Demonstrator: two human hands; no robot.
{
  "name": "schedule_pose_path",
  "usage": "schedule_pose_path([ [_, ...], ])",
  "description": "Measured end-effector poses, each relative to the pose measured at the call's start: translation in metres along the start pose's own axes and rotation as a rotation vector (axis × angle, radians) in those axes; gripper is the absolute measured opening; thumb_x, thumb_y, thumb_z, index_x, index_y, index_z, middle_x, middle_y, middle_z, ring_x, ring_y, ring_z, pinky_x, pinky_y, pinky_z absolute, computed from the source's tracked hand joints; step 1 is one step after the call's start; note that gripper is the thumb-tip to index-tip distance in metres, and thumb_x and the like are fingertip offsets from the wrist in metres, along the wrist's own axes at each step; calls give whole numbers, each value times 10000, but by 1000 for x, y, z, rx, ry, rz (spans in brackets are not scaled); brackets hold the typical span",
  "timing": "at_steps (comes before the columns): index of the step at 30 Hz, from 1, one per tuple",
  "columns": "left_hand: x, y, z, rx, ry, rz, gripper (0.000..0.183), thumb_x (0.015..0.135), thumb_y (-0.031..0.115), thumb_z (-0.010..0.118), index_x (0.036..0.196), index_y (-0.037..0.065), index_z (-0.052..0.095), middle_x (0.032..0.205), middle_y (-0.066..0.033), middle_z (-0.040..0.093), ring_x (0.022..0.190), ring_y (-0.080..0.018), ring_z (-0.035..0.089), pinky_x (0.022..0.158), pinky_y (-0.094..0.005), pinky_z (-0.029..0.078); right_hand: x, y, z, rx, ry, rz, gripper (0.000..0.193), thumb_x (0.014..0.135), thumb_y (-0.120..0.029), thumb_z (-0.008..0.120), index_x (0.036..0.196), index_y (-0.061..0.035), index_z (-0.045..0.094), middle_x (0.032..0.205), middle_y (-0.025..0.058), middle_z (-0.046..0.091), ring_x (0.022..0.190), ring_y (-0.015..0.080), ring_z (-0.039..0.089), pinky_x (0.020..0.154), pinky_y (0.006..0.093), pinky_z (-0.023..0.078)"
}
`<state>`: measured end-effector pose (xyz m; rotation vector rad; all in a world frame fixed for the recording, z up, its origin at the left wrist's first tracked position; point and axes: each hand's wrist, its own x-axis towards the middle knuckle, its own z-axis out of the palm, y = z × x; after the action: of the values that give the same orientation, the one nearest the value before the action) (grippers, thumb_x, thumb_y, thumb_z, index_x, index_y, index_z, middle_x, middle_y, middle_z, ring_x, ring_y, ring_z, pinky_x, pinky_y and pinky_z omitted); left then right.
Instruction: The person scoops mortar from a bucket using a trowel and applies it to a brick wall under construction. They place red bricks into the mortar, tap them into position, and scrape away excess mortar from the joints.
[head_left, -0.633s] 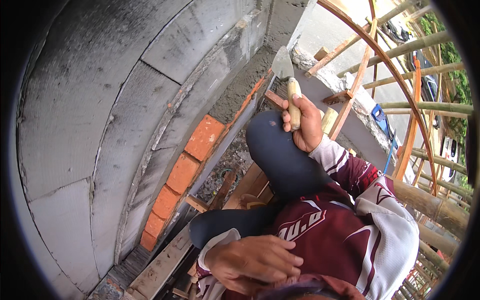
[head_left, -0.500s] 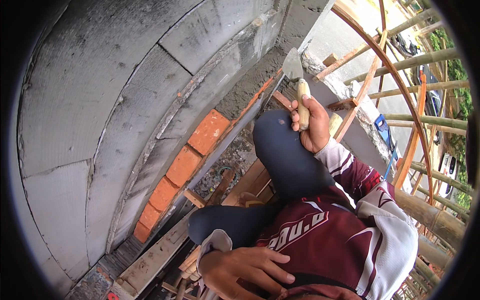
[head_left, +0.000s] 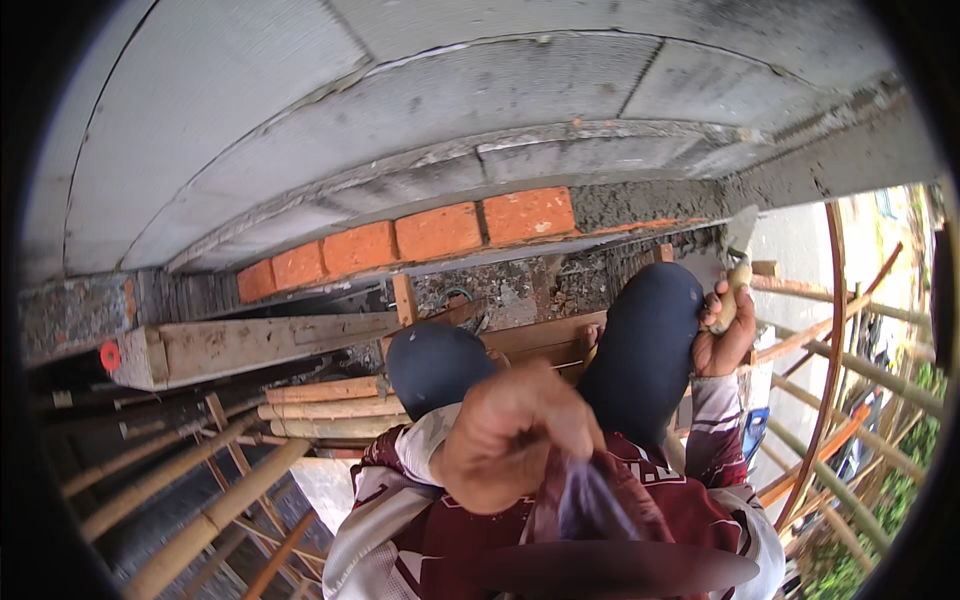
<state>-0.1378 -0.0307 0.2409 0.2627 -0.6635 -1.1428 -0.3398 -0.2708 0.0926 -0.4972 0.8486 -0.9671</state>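
Note:
My right hand (head_left: 728, 340) is wrapped round the wooden handle of a pointed trowel (head_left: 740, 235), held up beside my right knee with its blade toward the wall corner. Close in front of my chest, my left hand (head_left: 515, 430) is closed on the maroon cloth of my shirt (head_left: 612, 495) and pulls it up in a fold; motion blurs these fingers a little. Ahead, a row of orange bricks (head_left: 438, 231) lies along the foot of the grey block wall (head_left: 500, 95). Grey mortar (head_left: 650, 204) covers the ledge to the right of the bricks.
A long wooden beam (head_left: 270, 350) lies at the left, a red ring (head_left: 110, 356) at its end. Bamboo poles (head_left: 215, 510) cross below on the left and more stand at the right. A blue-handled saw (head_left: 755, 433) hangs near my right forearm. Rubble (head_left: 515, 290) lies below the ledge.
My left hand has risen from my lap and now grips the shirt cloth. My view has turned, so the wall runs across the top. The trowel remains in my right hand.

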Motion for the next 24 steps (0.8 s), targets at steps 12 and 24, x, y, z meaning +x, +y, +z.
schedule_pose_path([
  [12, -13, 31, 58, 502, 1046, -143, 523, 875, 344, 785, 1148, -59, 594, 962, -208, 676, 753, -275, 724, 654, -461, 602, 12, -10, -11, -104, -200, 121, 294, 1074, -237, 501, 1267, -15, 510, 933, 81, 628, 679, 110, 581, 503, 211, 510],
  [24, -86, -2, 30, 455, 369, 754, 685, 775, 441, 852, 1153, -87, 636, 913, -232, 710, 737, -354, 733, 678, -495, 607, 11, 12, 124, -1484, -1152, -222, 505, 976, -160, 634, 1421, 28, 485, 1110, 122, 621, 855, 184, 617, 758, 317, 511],
])
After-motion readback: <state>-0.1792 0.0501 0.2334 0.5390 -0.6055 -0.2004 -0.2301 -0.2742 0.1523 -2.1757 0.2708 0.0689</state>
